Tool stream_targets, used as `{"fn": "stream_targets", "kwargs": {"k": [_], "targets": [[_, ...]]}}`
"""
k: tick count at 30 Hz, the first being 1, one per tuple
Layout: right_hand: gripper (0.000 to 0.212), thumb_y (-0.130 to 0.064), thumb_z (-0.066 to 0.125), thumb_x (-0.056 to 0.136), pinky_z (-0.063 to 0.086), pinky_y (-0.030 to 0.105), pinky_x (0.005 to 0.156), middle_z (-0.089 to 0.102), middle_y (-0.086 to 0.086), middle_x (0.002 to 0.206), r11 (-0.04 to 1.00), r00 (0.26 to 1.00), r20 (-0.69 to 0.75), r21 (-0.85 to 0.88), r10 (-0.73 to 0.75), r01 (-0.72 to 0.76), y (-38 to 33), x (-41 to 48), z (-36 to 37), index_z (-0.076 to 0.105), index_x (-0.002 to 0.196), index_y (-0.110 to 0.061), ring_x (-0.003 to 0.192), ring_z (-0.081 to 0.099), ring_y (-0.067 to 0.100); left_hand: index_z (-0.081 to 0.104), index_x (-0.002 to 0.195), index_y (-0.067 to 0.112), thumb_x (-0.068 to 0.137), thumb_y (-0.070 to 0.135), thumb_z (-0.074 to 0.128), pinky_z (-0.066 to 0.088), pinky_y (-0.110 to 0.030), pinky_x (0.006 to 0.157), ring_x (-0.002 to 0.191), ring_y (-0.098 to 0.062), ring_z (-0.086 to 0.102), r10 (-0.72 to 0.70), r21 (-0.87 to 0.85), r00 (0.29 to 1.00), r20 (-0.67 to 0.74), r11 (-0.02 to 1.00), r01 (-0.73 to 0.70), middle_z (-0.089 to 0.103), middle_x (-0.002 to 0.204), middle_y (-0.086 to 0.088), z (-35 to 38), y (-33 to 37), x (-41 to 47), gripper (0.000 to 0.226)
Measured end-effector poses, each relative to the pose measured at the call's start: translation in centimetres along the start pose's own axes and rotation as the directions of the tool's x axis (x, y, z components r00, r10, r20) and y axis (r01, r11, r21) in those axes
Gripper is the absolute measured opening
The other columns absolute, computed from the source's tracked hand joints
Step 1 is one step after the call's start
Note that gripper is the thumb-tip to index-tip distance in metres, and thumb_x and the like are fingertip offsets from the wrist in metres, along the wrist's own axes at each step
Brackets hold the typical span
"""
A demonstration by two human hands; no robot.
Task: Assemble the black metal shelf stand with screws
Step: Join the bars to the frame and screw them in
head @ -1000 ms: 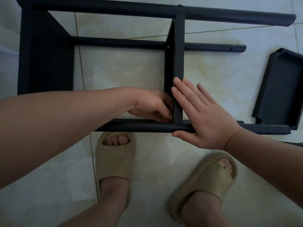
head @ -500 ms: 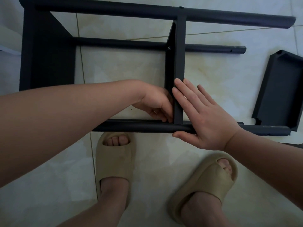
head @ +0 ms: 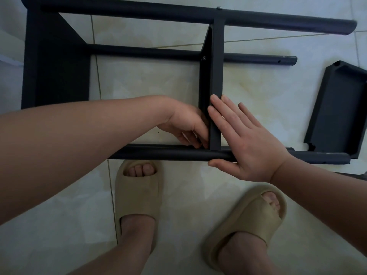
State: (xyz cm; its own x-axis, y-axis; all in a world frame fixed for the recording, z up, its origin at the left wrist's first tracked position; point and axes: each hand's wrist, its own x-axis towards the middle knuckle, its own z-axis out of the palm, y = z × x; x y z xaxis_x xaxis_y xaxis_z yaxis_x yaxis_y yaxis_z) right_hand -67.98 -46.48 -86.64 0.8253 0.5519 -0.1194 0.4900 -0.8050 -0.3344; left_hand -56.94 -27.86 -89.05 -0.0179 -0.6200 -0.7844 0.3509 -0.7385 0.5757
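Head view: black shelf stand [head: 55, 62] lies on its side on tile floor [head: 158, 92], just ahead of the slippers [head: 139, 187]. R hand [head: 252, 147] is flat, fingers [head: 224, 120] straight and nearly together, laid along the right face of the cross panel [head: 217, 76]. Thumb sits apart, against the near tube [head: 158, 153] below the palm. L hand [head: 184, 126] is on the other side of that panel, fingers curled down into the corner where panel meets tube. Can't tell if they pinch a screw or tool, since the tips are hidden. Screw head [head: 203, 58] shows on the panel well beyond R fingertips, at the next tube. Loose tray [head: 337, 112] lies well right of R little finger, not touching.

Handling, my guess: painted steel, rigid, smooth, prob. a bit slick. Frame looks light enough to shift w/ one hand but wobbly until the joint's tight. Best hold = flat palm bracing the panel close to the joint, as R does. Grip the tubes, not the thin panel edges.
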Motion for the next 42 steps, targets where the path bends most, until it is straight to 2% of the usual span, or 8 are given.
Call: {"fn": "stream_targets", "kwargs": {"k": [4,8,14,19,25,31,36,42], "targets": [[0.096,-0.070,0.040,0.095,0.021,0.058,0.123,0.007,0.013,0.170,1.000,1.000,-0.003,-0.002,0.000,0.000,-0.01,-0.01,0.05,0.017,0.161,-0.004,0.157,0.005,0.030,0.073,0.096,0.018,0.092,0.011,0.064,0.048,-0.033,0.092,0.089,-0.014,0.067,0.010,-0.022,1.000,-0.006,1.000,-0.010,0.074,0.098,-0.001,0.29,-0.25,0.22,0.012],[0.096,-0.070,0.042,0.095,0.021,0.058,0.123,0.007,0.013,0.170,1.000,1.000,-0.003,-0.007,-0.001,0.001,0.08,-0.04,0.12,0.017,0.161,-0.004,0.157,0.005,0.030,0.069,0.113,0.010,0.093,0.007,0.062,0.047,-0.030,0.089,0.094,-0.016,0.065,0.008,-0.058,1.000,0.006,0.998,-0.007,0.071,0.105,-0.006,0.13,-0.42,0.24,0.021],[0.097,-0.070,0.043,0.094,0.020,0.058,0.123,0.007,0.013,0.170,1.000,1.000,-0.003,-0.008,0.003,-0.003,0.04,-0.05,0.12,0.017,0.161,-0.005,0.157,0.005,0.030,0.068,0.116,0.013,0.094,0.012,0.060,0.049,-0.032,0.091,0.100,-0.015,0.068,-0.006,-0.081,0.998,0.061,0.997,0.011,0.074,0.107,0.000,-0.17,-0.56,-0.08,0.024],[0.097,-0.070,0.042,0.094,0.020,0.058,0.123,0.007,0.013,0.170,1.000,1.000,-0.004,-0.007,0.003,-0.003,0.06,-0.06,0.07,0.016,0.161,-0.005,0.157,0.005,0.030,0.072,0.100,0.017,0.093,0.011,0.062,0.050,-0.028,0.083,0.088,-0.013,0.067,0.011,-0.061,1.000,0.021,0.998,-0.010,0.073,0.098,-0.002,0.17,-0.60,0.27,0.013],[0.097,-0.070,0.042,0.094,0.021,0.058,0.123,0.007,0.013,0.170,1.000,1.000,0.001,-0.011,0.003,-0.003,0.01,-0.02,0.03,0.017,0.161,-0.005,0.157,0.005,0.029,0.069,0.102,0.014,0.092,0.002,0.062,0.050,-0.028,0.085,0.090,-0.015,0.065,0.026,-0.097,0.999,0.024,0.995,-0.023,0.070,0.095,-0.002,-0.19,-0.63,0.30,0.018],[0.096,-0.070,0.042,0.094,0.021,0.059,0.122,0.008,0.013,0.170,1.000,1.000,0.000,-0.004,0.009,-0.009,-0.05,-0.01,-0.05,0.018,0.161,-0.004,0.157,0.006,0.030,0.067,0.120,0.009,0.095,0.014,0.059,0.052,-0.031,0.087,0.096,-0.016,0.069,-0.007,-0.103,0.997,0.076,0.995,0.015,0.073,0.110,-0.005,-0.12,-0.72,0.10,0.027],[0.097,-0.070,0.043,0.094,0.021,0.059,0.123,0.007,0.013,0.170,1.000,1.000,0.000,-0.010,0.008,-0.008,0.01,0.00,-0.02,0.017,0.161,-0.005,0.157,0.006,0.030,0.071,0.103,0.013,0.094,0.009,0.061,0.050,-0.030,0.087,0.083,-0.013,0.065,0.014,-0.102,1.000,0.010,0.995,-0.013,0.071,0.099,-0.005,0.28,-0.80,0.43,0.014],[0.097,-0.070,0.042,0.094,0.020,0.058,0.123,0.007,0.012,0.170,1.000,1.000,0.004,-0.012,0.006,-0.006,-0.02,0.00,0.04,0.017,0.161,-0.005,0.158,0.005,0.029,0.071,0.094,0.018,0.091,0.003,0.062,0.050,-0.028,0.085,0.087,-0.013,0.065,0.019,-0.105,0.999,0.036,0.994,-0.015,0.072,0.089,0.002,-0.27,-0.39,0.08,0.018]]}}
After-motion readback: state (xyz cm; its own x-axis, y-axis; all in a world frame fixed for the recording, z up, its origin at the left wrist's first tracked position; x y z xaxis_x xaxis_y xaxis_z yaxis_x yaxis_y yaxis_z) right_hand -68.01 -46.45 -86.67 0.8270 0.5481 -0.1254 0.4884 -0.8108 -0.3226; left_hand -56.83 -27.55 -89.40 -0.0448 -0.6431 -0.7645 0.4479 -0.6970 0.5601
